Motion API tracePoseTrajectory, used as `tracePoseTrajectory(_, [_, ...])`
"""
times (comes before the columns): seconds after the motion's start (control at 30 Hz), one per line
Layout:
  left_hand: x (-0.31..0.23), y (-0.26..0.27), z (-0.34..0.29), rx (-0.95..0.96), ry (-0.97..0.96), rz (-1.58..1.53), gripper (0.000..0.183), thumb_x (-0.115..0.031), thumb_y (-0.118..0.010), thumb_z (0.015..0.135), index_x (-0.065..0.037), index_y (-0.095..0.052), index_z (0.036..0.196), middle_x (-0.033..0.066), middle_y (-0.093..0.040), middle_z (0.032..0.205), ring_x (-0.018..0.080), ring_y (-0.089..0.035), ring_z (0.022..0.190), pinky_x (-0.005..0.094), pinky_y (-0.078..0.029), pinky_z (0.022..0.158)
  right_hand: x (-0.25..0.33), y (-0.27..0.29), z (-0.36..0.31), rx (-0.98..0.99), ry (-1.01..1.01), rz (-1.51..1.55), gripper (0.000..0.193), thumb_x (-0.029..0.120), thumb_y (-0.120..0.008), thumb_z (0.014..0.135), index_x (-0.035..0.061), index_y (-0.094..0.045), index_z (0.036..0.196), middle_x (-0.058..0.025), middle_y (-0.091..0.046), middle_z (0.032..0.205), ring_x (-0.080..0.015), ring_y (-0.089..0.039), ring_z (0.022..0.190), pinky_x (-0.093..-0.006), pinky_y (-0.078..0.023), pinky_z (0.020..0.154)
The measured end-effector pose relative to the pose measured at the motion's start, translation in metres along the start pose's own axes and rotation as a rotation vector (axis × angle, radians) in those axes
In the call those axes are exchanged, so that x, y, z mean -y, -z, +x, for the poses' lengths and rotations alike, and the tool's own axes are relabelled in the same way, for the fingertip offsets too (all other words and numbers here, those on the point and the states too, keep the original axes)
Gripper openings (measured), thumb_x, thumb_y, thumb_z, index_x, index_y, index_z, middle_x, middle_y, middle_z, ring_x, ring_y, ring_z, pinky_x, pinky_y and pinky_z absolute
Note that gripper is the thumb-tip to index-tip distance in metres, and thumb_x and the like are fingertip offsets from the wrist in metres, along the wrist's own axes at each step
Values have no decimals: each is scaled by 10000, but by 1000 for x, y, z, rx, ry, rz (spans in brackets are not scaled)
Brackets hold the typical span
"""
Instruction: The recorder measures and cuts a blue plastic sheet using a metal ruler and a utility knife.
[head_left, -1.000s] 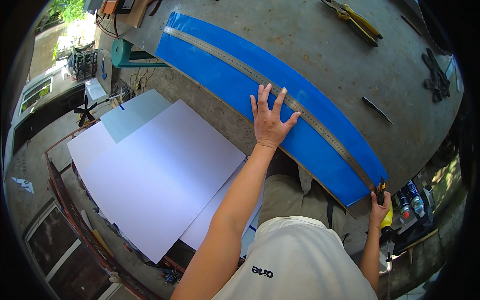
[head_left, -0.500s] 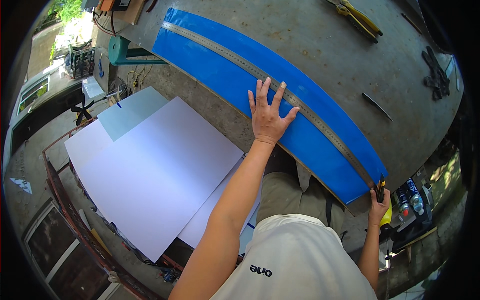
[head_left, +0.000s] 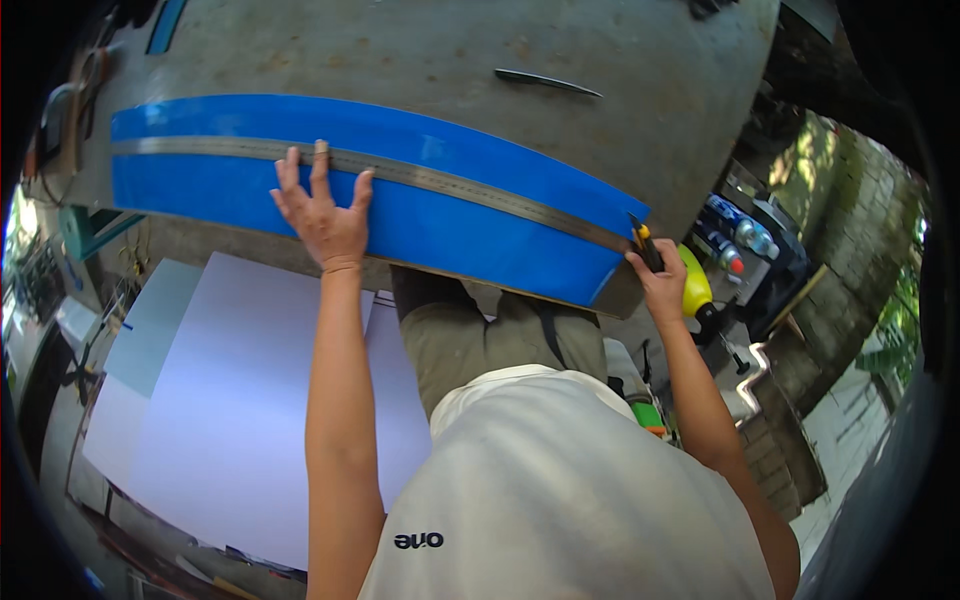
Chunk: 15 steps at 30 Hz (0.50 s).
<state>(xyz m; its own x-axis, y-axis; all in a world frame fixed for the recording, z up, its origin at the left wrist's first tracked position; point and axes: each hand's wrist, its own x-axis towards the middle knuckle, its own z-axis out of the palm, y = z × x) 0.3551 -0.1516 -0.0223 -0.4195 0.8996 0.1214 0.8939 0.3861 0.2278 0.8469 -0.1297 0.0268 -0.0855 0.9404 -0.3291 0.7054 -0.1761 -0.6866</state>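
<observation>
A long metal ruler (head_left: 450, 182) lies lengthwise along a glossy blue sheet (head_left: 470, 238) near the table's front edge. My left hand (head_left: 332, 222) is spread flat over the sheet's left half, its fingertips on the ruler. At the right end, my right hand (head_left: 664, 285) grips a black and yellow utility knife (head_left: 646, 246). The knife's tip points away from me, by the sheet's right end and close to the ruler's end. Whether the blade touches the sheet I cannot tell.
A slim pen-like tool (head_left: 548, 81) lies on the grey metal table (head_left: 400, 50), and a blue strip (head_left: 166, 26) at its far left. White sheets (head_left: 250, 400) are stacked below left. A yellow bottle (head_left: 694, 280) and spray cans (head_left: 730, 235) stand right.
The view has swung toward the right, so the table and blue sheet appear more level. My left hand still presses the ruler, and my right hand keeps the knife at the sheet's right end.
</observation>
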Motion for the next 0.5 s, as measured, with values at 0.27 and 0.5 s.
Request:
tracePoseTrajectory(0.27, [6, -11, 1, -12, -39, -27, 705, -616, -720, 937, -223, -601, 1510, 128, -412, 1635, 384, -357, 1547, 640, -210, 1265, 0, 5, 1, -34, -51, 54, 241, 76, -880, 816, 9, -733, 995, -91, -696, 943, -241, -679, 839, -336, -532, 766])
tracePoseTrajectory(0.5, [5, -11, -1, -11, -36, -73, 709, -627, -698, 951, -218, -589, 1520, 139, -406, 1637, 387, -346, 1550, 635, -182, 1275, -4, 4, -2, -56, -33, 55, 251, 85, -889, 806, 9, -733, 987, -93, -697, 948, -249, -681, 841, -340, -534, 760])
